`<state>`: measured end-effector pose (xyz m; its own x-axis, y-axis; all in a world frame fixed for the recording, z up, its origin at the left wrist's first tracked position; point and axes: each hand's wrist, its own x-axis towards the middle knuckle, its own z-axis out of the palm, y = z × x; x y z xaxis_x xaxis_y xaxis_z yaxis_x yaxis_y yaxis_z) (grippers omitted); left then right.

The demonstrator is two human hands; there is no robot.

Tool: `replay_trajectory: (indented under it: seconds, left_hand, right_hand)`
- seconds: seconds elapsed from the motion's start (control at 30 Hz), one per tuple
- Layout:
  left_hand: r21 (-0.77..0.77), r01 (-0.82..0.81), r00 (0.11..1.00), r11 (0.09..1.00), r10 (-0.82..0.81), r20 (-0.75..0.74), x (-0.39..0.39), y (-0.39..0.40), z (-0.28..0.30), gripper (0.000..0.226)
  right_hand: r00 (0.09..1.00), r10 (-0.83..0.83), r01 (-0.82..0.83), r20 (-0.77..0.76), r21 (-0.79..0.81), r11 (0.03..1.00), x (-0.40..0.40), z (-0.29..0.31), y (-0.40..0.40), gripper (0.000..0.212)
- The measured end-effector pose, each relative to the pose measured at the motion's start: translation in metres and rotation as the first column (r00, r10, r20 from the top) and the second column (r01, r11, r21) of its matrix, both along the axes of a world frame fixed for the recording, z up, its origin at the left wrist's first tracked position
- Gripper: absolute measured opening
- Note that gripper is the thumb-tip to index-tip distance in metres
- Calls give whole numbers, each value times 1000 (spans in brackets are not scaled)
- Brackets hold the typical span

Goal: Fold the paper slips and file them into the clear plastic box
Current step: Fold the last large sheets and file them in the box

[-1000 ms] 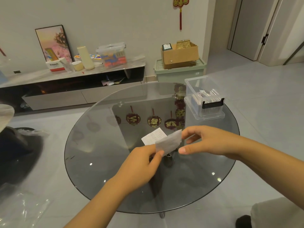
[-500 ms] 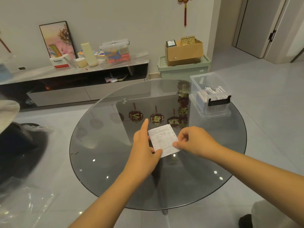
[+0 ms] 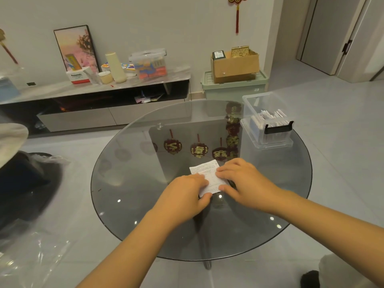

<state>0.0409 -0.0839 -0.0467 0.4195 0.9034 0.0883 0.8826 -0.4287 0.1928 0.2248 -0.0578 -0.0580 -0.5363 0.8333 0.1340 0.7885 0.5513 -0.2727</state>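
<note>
Now we have a printed paper slip (image 3: pixel 207 177) lying flat on the round glass table (image 3: pixel 128 183), a little toward the near edge from the table's middle. Our left hand (image 3: pixel 185 196) rests on the slip's left and near part, fingers bent over the paper with the thumb at its near corner; whether those fingers pinch the edge or only press down, we cannot tell. Our right hand (image 3: pixel 243 181) lies on the slip's right side, fingers fairly straight and spread, pressing the paper against the glass. Between the two hands the slip's middle and far end stay uncovered, printed lines facing up.

The clear plastic box (image 3: pixel 268 121) stands at the table's far right edge, well apart from the hands, lid off and seated under it, a black latch on its near wall. Folded slips (image 3: pixel 272 115) stand upright inside it in a row.

Beyond the table a low cabinet (image 3: pixel 99 88) runs along the wall, and a cardboard carton (image 3: pixel 234 65) sits on a green bin (image 3: pixel 232 88).
</note>
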Motion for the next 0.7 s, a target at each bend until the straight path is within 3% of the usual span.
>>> replay_trajectory:
  seconds: [0.1,0.17,0.3,0.4,0.57,0.7]
  left_hand:
    - [50,37,996,998,-33,-78,4,-2,2,23]
    - [83,43,998,996,-39,-48,5,-1,2,25]
    - [93,-7,995,996,-2,104,6,-4,4,25]
    - [110,-131,947,985,92,307,9,-9,5,16]
    - [-24,-241,891,970,231,390,13,-6,-3,6]
    - [-167,-313,818,935,355,454,12,4,-5,19]
  right_hand:
    - [998,36,-35,56,-16,999,4,3,-2,52]
    - [997,38,-38,72,0,999,5,5,-4,50]
    - [995,47,-55,90,84,995,7,7,-7,35]
    - [999,-25,24,20,37,999,9,9,-6,32]
    - [979,-176,163,-103,-119,979,6,8,-4,34]
    - [967,-254,247,-34,-136,959,-3,7,-1,36]
